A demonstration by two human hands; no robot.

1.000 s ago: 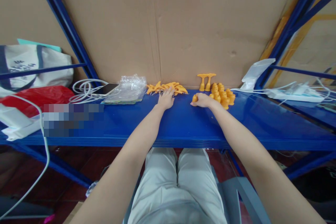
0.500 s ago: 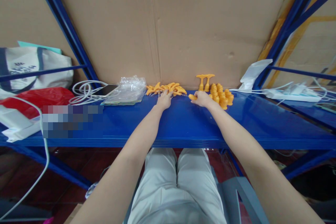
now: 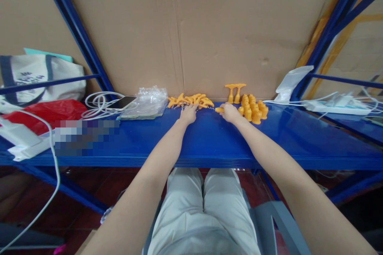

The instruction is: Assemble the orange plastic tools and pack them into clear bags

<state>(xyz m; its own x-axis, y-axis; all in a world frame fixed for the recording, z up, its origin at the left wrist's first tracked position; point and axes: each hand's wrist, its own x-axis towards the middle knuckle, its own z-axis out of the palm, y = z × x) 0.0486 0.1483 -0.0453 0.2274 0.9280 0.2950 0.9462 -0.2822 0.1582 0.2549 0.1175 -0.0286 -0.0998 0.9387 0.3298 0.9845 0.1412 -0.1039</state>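
Observation:
A pile of orange plastic pieces with small metal chains (image 3: 196, 99) lies at the back of the blue table, against the cardboard. My left hand (image 3: 188, 114) is at the pile's front edge, its fingers drawn together among the chains; what they hold is hidden. To the right, my right hand (image 3: 230, 113) grips an orange plastic piece (image 3: 219, 110) that sticks out to the left of the fingers. A thin chain shows between the pile and this piece. Just beyond the right hand stand two orange T-shaped pieces (image 3: 234, 92), and beside it several upright orange pieces (image 3: 256, 114) are grouped closely.
Left of the pile lies a clear plastic bag (image 3: 151, 99), with a phone (image 3: 124, 102) and coiled white cable (image 3: 100, 105) beyond. A red bag (image 3: 50, 113) is further left. On the right are a power strip (image 3: 335, 106) and blue shelf posts (image 3: 327, 34). Cardboard (image 3: 227, 28) closes off the back.
The view has shifted slightly. Both hands stay nearly in place, the right one still gripping the orange plastic piece, which now lies a little more level.

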